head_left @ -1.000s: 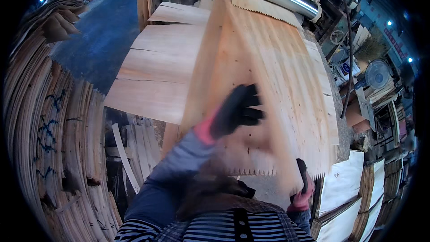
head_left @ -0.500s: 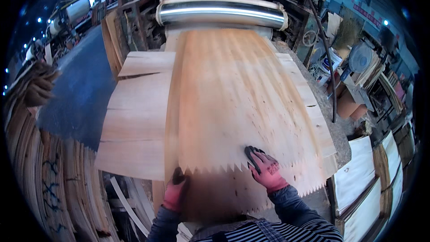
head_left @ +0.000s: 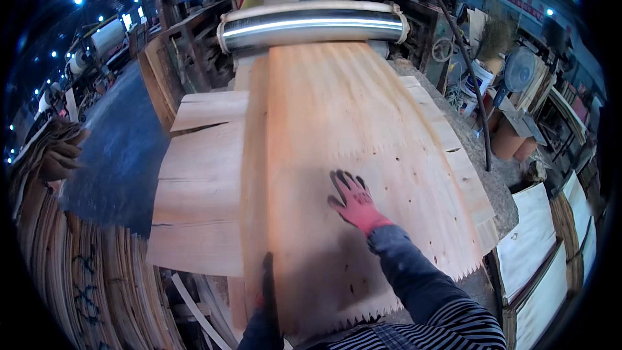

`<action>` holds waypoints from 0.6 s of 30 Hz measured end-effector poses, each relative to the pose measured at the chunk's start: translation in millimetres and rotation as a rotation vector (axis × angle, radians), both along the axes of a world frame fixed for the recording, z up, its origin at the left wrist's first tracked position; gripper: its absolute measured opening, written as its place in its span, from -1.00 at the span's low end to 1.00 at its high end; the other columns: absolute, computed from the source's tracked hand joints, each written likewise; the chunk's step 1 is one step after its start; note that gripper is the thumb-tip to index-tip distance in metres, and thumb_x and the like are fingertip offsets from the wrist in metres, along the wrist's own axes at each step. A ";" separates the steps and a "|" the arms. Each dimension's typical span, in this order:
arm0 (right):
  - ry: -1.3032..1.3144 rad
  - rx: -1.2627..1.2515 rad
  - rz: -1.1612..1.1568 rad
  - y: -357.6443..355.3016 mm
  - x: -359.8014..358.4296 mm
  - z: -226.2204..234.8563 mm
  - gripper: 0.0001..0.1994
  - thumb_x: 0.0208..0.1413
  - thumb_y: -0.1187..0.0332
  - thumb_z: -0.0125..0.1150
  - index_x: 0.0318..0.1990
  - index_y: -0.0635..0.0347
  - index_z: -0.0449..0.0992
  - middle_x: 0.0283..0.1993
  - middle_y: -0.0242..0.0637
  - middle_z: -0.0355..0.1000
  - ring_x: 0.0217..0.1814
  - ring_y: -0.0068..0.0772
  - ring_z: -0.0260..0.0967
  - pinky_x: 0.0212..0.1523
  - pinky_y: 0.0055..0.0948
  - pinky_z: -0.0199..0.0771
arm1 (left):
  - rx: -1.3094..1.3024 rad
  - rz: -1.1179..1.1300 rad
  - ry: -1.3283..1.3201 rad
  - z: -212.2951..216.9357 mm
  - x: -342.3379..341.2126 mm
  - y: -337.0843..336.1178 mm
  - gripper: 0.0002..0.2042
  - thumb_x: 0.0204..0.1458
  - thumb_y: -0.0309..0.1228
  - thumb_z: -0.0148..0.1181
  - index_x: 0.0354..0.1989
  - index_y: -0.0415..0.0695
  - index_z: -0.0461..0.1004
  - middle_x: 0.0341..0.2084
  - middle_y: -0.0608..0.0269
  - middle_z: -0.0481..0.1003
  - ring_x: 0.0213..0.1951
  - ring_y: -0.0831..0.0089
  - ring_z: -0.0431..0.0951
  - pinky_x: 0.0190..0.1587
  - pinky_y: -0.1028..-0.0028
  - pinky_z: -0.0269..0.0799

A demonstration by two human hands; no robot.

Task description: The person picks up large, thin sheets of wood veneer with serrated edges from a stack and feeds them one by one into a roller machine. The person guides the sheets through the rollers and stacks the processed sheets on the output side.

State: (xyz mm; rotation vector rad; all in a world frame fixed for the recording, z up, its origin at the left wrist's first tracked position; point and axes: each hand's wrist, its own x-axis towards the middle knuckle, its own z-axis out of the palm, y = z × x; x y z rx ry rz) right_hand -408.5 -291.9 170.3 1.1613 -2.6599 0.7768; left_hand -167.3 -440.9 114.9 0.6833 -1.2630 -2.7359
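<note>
A broad sheet of pale wood veneer (head_left: 324,104) with brown streaks runs from under the roller toward me. A second veneer sheet (head_left: 414,220) with a jagged near edge lies beneath it. My right hand (head_left: 355,201), in a pink glove with dark fingertips, lies spread and flat on the wood, just below the upper sheet's faint toothed edge. At the left edge of the sheets, my left hand (head_left: 266,285) is turned edge-on in shadow, fingers stretched forward along the edge. It is slightly blurred, and its far side is hidden.
Ahead, a shiny metal roller (head_left: 311,28) spans the machine. Paler veneer pieces (head_left: 201,188) stick out on the left. Veneer stacks (head_left: 97,285) stand at lower left, white-faced stacks (head_left: 528,240) at right. A dark rod (head_left: 476,84) and a fan (head_left: 519,71) are at right.
The upper veneer sheet has slid forward toward the roller. My right hand has moved forward and a little left with its fingers spread; my left hand has come closer to me.
</note>
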 end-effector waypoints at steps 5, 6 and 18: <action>-0.170 0.027 0.241 105.2 120.3 -19.3 -0.22 -0.18 0.04 0.20 0.16 0.30 0.05 0.24 0.04 -0.07 0.31 -0.01 -0.19 0.27 -0.19 -0.25 | -0.389 -0.193 0.007 -7.8 -5.0 -10.3 -0.43 0.04 -0.09 -0.09 0.13 -0.25 0.06 0.03 0.04 0.20 0.05 0.30 0.21 0.07 0.40 0.13; -0.204 0.076 0.241 121.3 140.2 -20.8 -0.18 -0.21 0.03 0.22 0.17 0.30 0.03 0.25 0.03 -0.08 0.31 0.00 -0.21 0.28 -0.18 -0.26 | -0.506 -0.217 0.000 -6.8 -5.3 -15.0 -0.41 0.04 -0.09 -0.08 0.14 -0.25 0.04 0.05 0.01 0.18 0.07 0.28 0.20 0.08 0.39 0.12; -0.015 -0.040 -0.053 166.1 245.8 -45.8 -0.41 -0.29 0.25 0.21 -0.01 0.27 0.27 0.13 0.00 0.12 0.17 0.09 0.02 0.15 -0.03 -0.02 | -1.073 -0.078 0.043 44.2 -25.7 10.8 -0.19 -0.06 -0.01 0.03 0.20 -0.31 -0.19 0.15 -0.26 -0.05 0.18 -0.01 0.01 0.18 0.30 -0.02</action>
